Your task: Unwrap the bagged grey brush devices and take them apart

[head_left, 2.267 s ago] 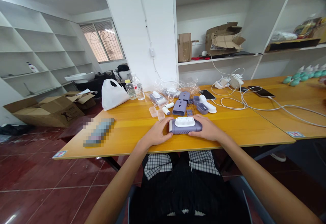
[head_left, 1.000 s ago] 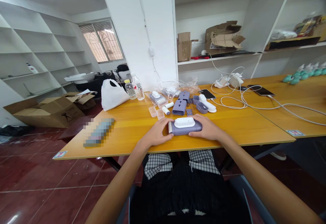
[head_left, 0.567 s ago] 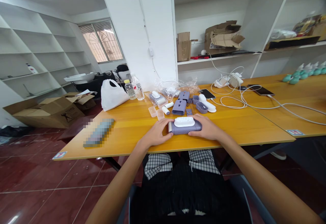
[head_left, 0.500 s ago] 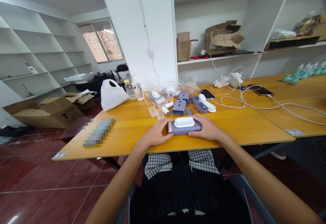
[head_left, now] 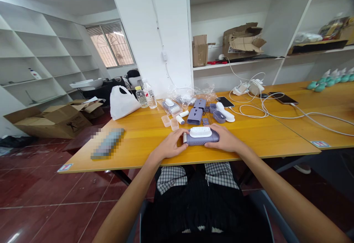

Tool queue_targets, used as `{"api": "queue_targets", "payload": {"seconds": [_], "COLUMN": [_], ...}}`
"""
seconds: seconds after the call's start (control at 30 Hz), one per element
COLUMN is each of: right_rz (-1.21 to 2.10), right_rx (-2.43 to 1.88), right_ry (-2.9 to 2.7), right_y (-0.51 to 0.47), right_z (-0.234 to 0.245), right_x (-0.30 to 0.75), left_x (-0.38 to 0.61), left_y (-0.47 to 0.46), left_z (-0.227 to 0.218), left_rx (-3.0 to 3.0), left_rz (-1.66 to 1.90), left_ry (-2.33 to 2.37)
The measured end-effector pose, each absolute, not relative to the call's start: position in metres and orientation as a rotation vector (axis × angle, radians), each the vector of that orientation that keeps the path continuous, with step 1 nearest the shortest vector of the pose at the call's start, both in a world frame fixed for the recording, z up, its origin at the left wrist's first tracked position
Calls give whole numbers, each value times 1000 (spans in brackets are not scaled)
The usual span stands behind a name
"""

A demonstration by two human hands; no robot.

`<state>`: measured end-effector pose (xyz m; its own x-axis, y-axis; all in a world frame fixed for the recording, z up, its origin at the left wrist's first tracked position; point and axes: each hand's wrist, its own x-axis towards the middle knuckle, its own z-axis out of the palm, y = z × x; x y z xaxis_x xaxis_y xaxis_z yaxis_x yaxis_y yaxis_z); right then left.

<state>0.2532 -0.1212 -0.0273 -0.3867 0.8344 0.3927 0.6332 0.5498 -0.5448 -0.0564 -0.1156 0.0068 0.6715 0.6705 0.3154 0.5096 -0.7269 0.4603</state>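
Left hand (head_left: 173,144) and right hand (head_left: 222,139) are both palm-down and partly closed, one at each end of a lavender-grey rectangular plastic housing (head_left: 203,139), which they appear to hold between them. Neither hand is spread open. The housing lies flat near the front edge of an orange-yellow wooden table (head_left: 132,158), directly in front of the person. A white bristled brush head (head_left: 200,132) faces upward on top of it, and a white cylindrical end piece (head_left: 184,137) shows at its left end, just beside the left fingers. The opposed grip appears to steady the unit from both ends, leaving the brush face uncovered.

Farther along the table, loose parts are grouped together, apparently kept within reach: a lavender-grey slotted casing (head_left: 195,113), a small lavender-grey tray (head_left: 219,117), a white handled implement (head_left: 225,112), two small clear plastic cups (head_left: 170,122) and a white roller (head_left: 180,120). Crumpled clear plastic wrapping (head_left: 190,93) lies behind them. A pixelated object (head_left: 107,143) at the table's left cannot be identified.
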Motion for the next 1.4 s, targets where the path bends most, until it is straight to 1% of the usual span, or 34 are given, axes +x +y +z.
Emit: {"api": "queue_targets", "payload": {"seconds": [0.83,1.4], "right_rz": [422,408], "right_rx": [-1179,-1172], "right_ry": [-2137,-2136], "right_y": [-122,-122], "right_z": [-26,-26], "right_x": [253,252], "left_x": [-56,-59], "left_y": [-113,-105], "left_z": [3,1], "left_rx": [2530,2522], "left_rz": [697,810], "left_ry": [937,878]}}
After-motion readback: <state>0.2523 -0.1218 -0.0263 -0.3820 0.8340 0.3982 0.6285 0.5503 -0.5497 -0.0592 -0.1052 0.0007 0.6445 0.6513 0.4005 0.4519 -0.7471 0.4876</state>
